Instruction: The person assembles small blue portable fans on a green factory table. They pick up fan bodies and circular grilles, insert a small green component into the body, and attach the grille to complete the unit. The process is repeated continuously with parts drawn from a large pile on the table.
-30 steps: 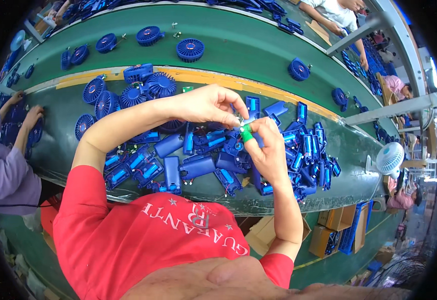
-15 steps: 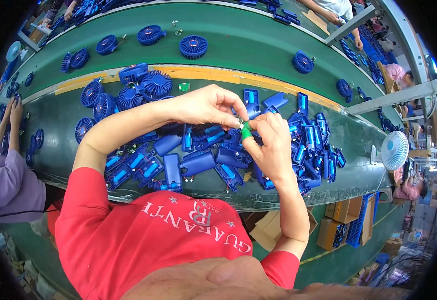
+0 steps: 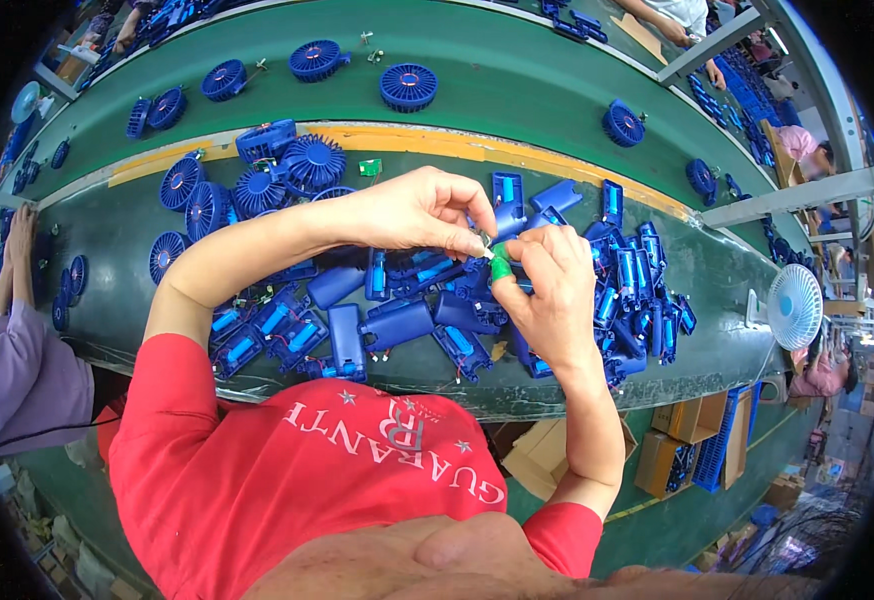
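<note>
with your left hand (image 3: 449, 213) and right hand (image 3: 554, 288) both pinched nearly closed on the small white part (image 3: 488, 253), steady it and work gently.

Handle casings (image 3: 398, 325) lie across the middle of the workbench (image 3: 717, 270), fan heads (image 3: 314, 163) behind them to the left. Beyond, more fan heads lie along a conveyor belt (image 3: 517, 95). At right are a desk fan (image 3: 795, 305) and, lower, cartons (image 3: 663, 464).

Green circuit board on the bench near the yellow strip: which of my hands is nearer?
Left. Your left hand is just to the right of the green circuit board and slightly nearer you; your right hand is farther to the right, past the left hand.
</note>
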A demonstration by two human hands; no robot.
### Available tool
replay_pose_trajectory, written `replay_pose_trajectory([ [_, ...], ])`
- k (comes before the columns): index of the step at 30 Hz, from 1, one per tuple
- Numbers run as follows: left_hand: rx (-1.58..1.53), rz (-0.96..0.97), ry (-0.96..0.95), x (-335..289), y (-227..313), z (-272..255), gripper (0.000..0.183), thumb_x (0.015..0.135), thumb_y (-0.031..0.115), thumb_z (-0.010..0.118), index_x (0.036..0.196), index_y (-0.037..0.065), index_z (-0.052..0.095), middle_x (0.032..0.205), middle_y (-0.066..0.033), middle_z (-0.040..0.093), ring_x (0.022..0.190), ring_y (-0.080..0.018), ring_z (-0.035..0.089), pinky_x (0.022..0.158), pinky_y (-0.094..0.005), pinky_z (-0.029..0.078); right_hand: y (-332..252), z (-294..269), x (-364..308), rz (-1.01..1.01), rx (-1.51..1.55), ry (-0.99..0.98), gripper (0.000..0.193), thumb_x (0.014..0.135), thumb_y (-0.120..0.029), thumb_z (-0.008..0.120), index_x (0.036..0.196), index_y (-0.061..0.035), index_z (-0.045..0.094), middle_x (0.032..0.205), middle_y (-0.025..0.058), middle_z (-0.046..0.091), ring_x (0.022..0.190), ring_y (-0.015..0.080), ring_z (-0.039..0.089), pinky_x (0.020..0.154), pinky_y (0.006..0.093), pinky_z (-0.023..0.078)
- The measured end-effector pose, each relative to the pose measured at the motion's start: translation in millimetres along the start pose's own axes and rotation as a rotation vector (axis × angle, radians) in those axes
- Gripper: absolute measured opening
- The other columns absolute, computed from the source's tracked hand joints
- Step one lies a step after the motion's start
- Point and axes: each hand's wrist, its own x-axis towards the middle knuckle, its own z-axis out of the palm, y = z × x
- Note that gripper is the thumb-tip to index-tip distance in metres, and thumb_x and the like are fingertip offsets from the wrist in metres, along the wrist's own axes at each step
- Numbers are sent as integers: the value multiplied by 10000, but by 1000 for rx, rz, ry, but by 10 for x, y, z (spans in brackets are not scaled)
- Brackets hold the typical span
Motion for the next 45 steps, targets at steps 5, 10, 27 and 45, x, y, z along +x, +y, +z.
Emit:
replay_pose_trajectory([
  [5, -79, 17, 4, 40, -52, -2, 179, 864, 59, 652, 1020, 4, 583, 945, -18, 606, 855, -60, 575, 769, -213, 476, 41, 78, -18, 11, 101, 46, 227, 632, -57, 698, 841, -28, 616, 836, 90, 554, 786, 274, 525, 697, 384, 409],
  [10, 5, 76, -6, 74, -67, -40, 172, 868, 57, 645, 1016, 3, 577, 957, -29, 607, 869, -74, 581, 784, -228, 482, 54, 79, 38, -12, 96, 50, 191, 666, -31, 687, 840, -17, 610, 831, 97, 564, 778, 285, 532, 687, 388, 425],
  [27, 864, 359, 565, 1578, 23, -898, 438, 846, 210, 662, 1229, 55, 517, 1257, -138, 492, 1079, -211, 565, 891, -305, 479, 631, -228, -300, 221, 127, -292, 251, 727, -16, 677, 975, -33, 642, 892, 112, 599, 884, 287, 560, 795, 362, 452],
  [45, 1523, -171, 609, 1236, -672, -1635, 278, 758, 239, 629, 985, 95, 555, 1095, -123, 542, 1110, -302, 512, 858, -543, 375, 482, 369, -290, 179, 642, -302, 142, 782, -59, 654, 920, -36, 625, 999, 84, 619, 963, 254, 569, 859, 354, 437],
])
